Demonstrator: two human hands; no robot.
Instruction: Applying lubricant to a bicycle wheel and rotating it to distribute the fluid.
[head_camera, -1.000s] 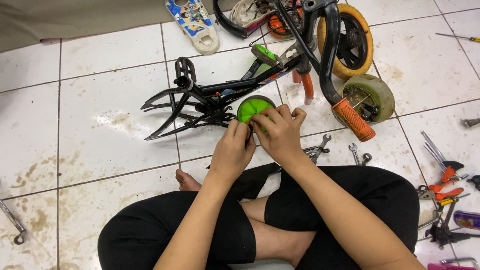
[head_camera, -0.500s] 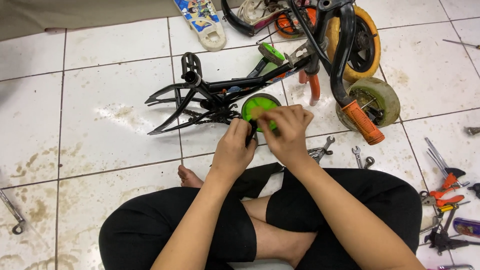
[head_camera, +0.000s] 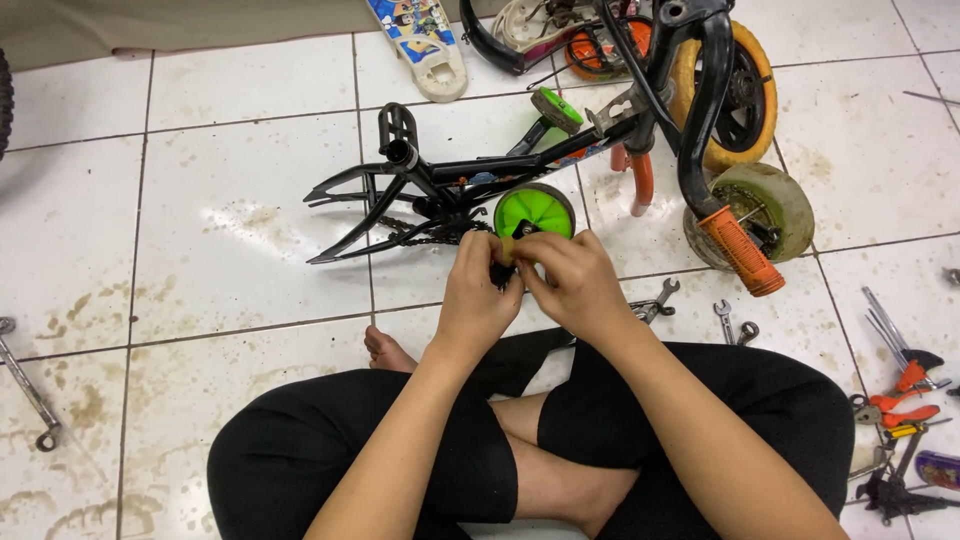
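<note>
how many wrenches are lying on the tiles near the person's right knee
2 clearly: one wrench just beyond the right hand, and a smaller wrench right of it. More could be hidden in the tool pile at the right edge.

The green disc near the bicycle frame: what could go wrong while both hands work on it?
1. The left hand and right hand pinch a small part at the green disc; beside the chain, fingers might get pinched or greasy.
2. The bare foot lies near the wrenches on the tiled floor; shifting could hurt it.
</note>
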